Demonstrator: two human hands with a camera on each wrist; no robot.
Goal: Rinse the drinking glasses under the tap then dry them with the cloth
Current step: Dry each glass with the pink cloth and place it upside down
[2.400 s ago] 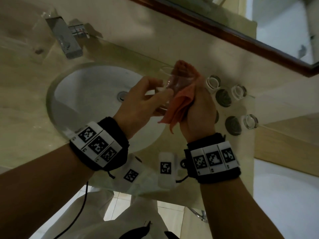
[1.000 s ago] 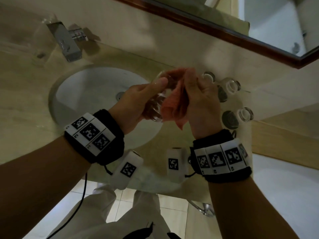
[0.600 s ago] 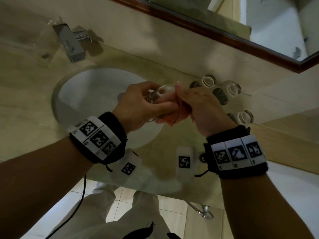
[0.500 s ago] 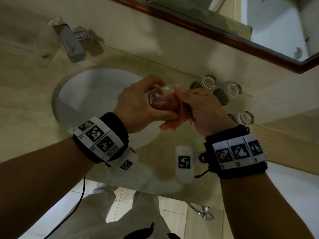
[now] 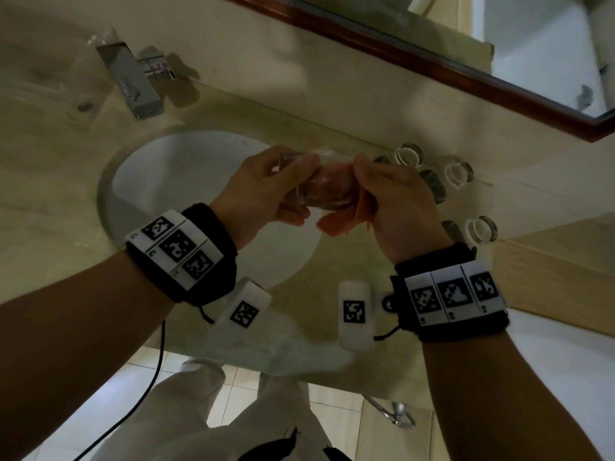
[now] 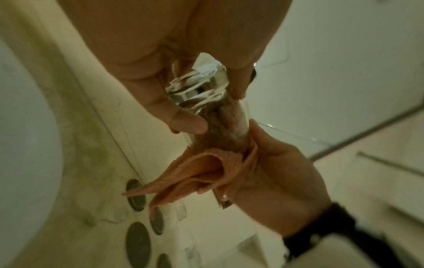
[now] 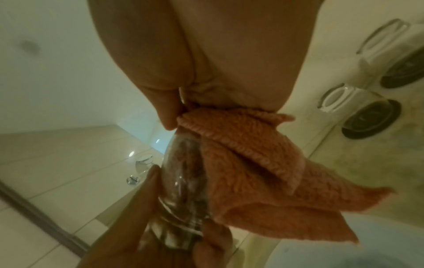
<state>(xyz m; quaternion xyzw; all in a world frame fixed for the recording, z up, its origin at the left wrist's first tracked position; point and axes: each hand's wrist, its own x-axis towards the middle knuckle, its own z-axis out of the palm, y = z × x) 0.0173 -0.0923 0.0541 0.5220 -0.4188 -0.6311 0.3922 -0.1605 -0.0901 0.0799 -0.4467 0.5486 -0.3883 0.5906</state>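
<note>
Since a moment ago you've tipped the glass (image 5: 301,181) sideways above the sink (image 5: 173,181); your left hand (image 5: 263,191) grips its base, your right hand (image 5: 396,201) pinches the cloth (image 5: 332,186) stuffed inside, so drying looks underway.

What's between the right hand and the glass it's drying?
The orange cloth, stuffed into the glass that the left hand holds; right hand grips it. Right wrist view.

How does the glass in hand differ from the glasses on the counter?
The held glass lies sideways over the sink; the counter glasses stand upside down on dark coasters. The held glass has the orange cloth stuffed inside, left hand at its base, right hand gripping cloth; the counter glasses are empty, untouched. All clear.
</note>
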